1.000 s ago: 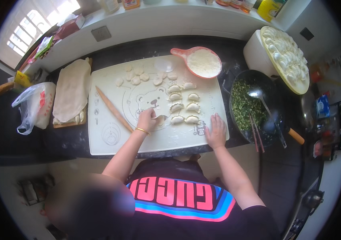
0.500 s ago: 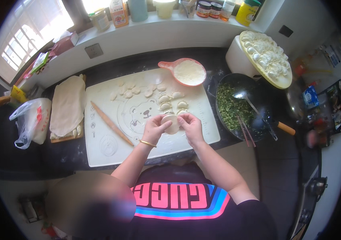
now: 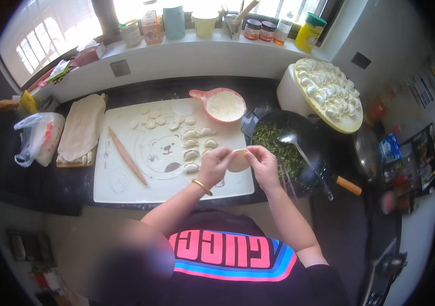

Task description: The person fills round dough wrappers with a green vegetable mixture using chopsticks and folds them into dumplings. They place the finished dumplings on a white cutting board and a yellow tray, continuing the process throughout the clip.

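Note:
Between both hands is a round, flat dumpling wrapper (image 3: 239, 162), raised above the front right of the white mat (image 3: 106, 176). My left hand (image 3: 216, 166) pinches its left edge and my right hand (image 3: 262, 166) pinches the upper right edge. Folded dumplings (image 3: 191, 154) lie in two columns just beyond my left hand. Farther back on the mat are several small flattened dough pieces (image 3: 151, 123). A tapered wooden rolling pin (image 3: 126, 155) rests at a slant on the left. To the right, a dark pan holds chopped green filling (image 3: 269, 140), with a metal spoon (image 3: 299, 150) and chopsticks (image 3: 286, 178).
A pink scoop-shaped bowl (image 3: 200, 95) of flour stands at the mat's back edge. Back right, a round tray (image 3: 346, 126) full of dumplings tops a white container (image 3: 286, 92). At left are a cloth-covered board (image 3: 82, 125) and a plastic bag (image 3: 39, 137). Jars line the windowsill (image 3: 192, 36).
Both hands have carried the wrapper rightward over the mat toward the pan. The view has shifted, so the counter appears farther left and the windowsill lower.

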The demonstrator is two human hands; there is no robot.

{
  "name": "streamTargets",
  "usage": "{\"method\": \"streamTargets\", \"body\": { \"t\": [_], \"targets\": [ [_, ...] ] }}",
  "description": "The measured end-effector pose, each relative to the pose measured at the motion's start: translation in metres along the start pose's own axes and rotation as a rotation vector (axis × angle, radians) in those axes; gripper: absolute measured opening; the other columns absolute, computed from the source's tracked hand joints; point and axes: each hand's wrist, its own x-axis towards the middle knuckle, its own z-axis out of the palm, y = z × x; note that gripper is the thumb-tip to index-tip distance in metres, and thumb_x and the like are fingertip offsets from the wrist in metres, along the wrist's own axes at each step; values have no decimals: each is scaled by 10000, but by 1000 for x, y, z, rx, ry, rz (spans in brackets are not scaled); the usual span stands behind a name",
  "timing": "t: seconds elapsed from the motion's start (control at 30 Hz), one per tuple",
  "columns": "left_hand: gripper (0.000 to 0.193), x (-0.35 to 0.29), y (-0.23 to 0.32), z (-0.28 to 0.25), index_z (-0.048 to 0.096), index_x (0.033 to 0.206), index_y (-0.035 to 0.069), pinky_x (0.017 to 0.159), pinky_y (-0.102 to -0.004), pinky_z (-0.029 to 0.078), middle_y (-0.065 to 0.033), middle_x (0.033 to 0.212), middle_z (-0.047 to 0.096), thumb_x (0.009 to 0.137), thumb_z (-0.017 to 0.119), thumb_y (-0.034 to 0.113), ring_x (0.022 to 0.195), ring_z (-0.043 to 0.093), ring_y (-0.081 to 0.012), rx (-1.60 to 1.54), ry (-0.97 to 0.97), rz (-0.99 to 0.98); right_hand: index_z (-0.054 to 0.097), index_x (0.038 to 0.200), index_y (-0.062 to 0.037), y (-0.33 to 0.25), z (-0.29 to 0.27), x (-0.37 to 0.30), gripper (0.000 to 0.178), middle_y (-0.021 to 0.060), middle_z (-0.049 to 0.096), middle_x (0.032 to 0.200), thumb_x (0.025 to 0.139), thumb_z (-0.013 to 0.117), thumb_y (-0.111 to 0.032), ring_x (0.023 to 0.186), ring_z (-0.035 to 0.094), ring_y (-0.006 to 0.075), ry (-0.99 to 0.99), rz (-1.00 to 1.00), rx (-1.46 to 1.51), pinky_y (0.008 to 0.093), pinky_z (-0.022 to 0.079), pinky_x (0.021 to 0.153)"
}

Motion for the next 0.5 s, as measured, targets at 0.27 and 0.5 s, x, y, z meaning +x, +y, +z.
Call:
{"method": "streamTargets", "body": {
  "t": [0.27, 0.5],
  "targets": [
    [260, 4, 21, 105, 591, 1071, -39, 716, -225, 468, -30, 882, 630, 862, 556, 111, 788, 555, -64, -108, -240, -96, 615, 864, 23, -23, -109, -2, 83, 57, 629, 779, 797, 604, -26, 723, 580, 109, -108, -421, -432, 236, 463, 659],
    [197, -3, 16, 154, 632, 944, -30, 661, -215, 467, -28, 812, 632, 836, 598, 132, 757, 549, -60, -137, -120, -174, 642, 819, 18, -9, -159, -8, 75, 60, 629, 758, 774, 621, -38, 711, 589, 127, -50, -79, -199, 247, 463, 658]
  ]
}}
